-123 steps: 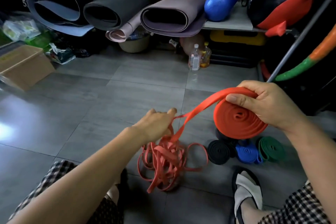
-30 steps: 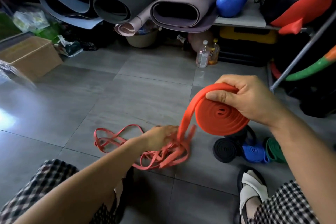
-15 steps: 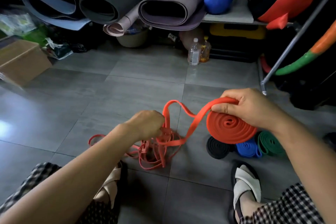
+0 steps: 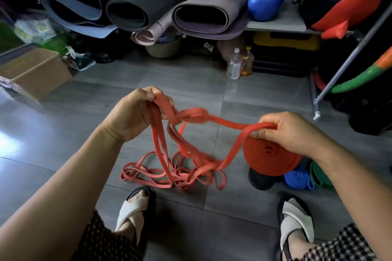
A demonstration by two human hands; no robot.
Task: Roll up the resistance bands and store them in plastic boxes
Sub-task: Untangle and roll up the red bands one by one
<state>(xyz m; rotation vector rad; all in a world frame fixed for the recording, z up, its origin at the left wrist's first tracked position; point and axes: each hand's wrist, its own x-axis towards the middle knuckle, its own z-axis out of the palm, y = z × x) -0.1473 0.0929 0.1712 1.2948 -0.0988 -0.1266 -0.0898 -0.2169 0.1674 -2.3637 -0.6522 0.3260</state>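
The left hand (image 4: 131,116) pinches raised loops of the flat red rubber resistance band (image 4: 224,122), its slack heaped on the grey tiled floor (image 4: 63,129). The right hand (image 4: 290,133) grips its wound coil (image 4: 269,163). Pulling could tighten the snarl (image 4: 191,114) between them, or unwind the coil.

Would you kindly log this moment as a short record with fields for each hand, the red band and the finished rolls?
left hand: raised, pinches the loose strands
right hand: grips the red roll and the strand feeding it
twist: knot-like bunch hanging between the hands
tangle: rest of the band, on the floor
finished rolls: black roll, blue roll, green roll, side by side on the floor
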